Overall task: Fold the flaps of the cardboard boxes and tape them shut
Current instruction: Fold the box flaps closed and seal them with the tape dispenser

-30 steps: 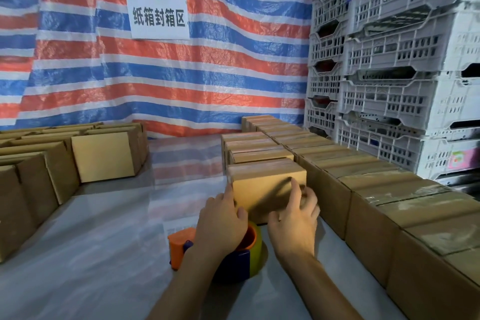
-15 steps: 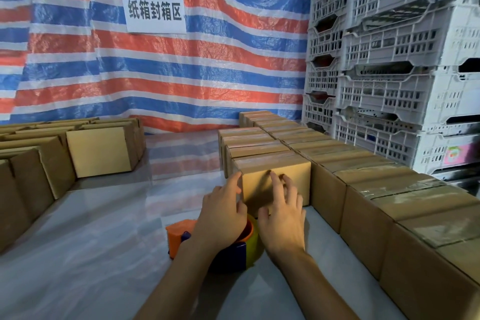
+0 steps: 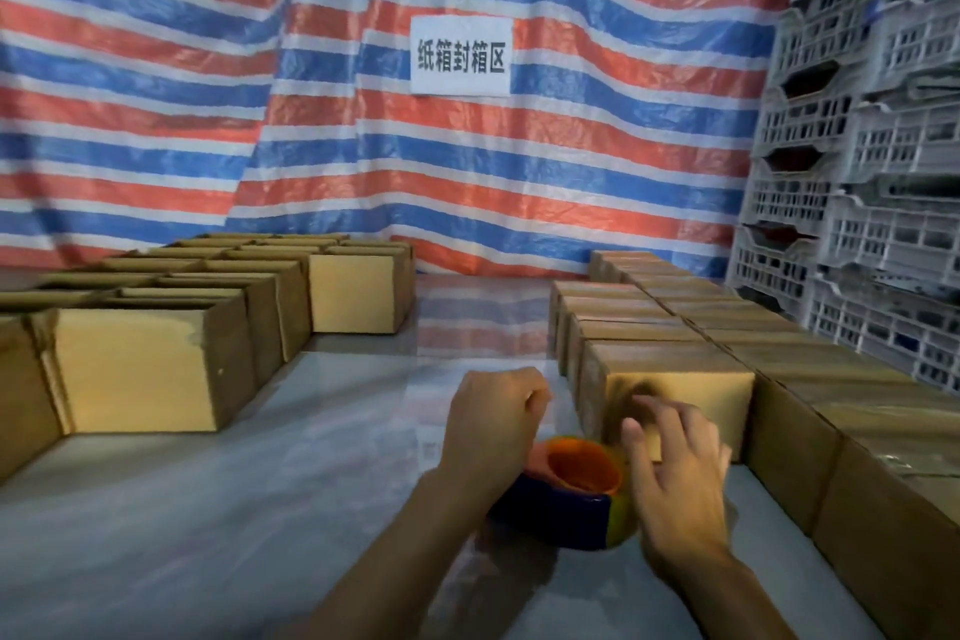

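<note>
A taped cardboard box [image 3: 691,392] stands at the near end of the rows of closed boxes on the right. My right hand [image 3: 675,478] hovers just in front of it, fingers spread, blurred by motion, holding nothing. My left hand [image 3: 493,426] is loosely curled above the table, left of that box, with nothing visible in it. Between and below the two hands lies a tape dispenser [image 3: 576,499], orange, blue and yellow, resting on the table. Open boxes [image 3: 135,374] with raised flaps stand in rows at the left.
The grey table surface [image 3: 208,509] stretches between the two groups of boxes. Closed boxes [image 3: 883,473] line the right edge up to the near corner. White plastic crates [image 3: 883,182] are stacked at the far right. A striped tarp with a white sign [image 3: 461,56] hangs behind.
Both hands have come off the taped box and drawn back toward me. The view has swung left, so the open boxes on the left show more.
</note>
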